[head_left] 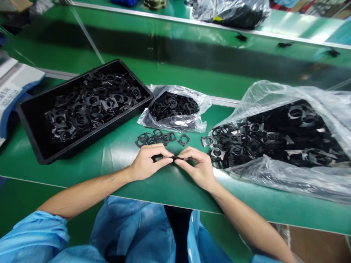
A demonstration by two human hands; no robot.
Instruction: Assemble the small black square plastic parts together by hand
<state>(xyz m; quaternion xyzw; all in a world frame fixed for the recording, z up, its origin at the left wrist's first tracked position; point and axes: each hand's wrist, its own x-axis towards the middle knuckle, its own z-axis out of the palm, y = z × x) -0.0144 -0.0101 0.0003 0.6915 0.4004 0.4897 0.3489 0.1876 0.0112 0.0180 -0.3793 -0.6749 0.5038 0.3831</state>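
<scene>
Between my two hands, over the green table (170, 188), is a small black plastic part (177, 157), seen edge-on. My left hand (149, 160) pinches its left end between thumb and fingers. From the other side my right hand (197, 166) pinches the right end. The fingertips hide much of the part, so its full shape does not show. Just beyond my fingers lies a loose pile of black rings (155, 138). A single square black frame with a round hole (183, 140) rests at the pile's right.
At left stands a black tray (90, 148) holding many square frames. A clear bag (204, 100) of black rings sits behind the pile. To the right, a large open plastic bag (263, 175) spills square frames. A raised ledge (175, 16) runs along the back.
</scene>
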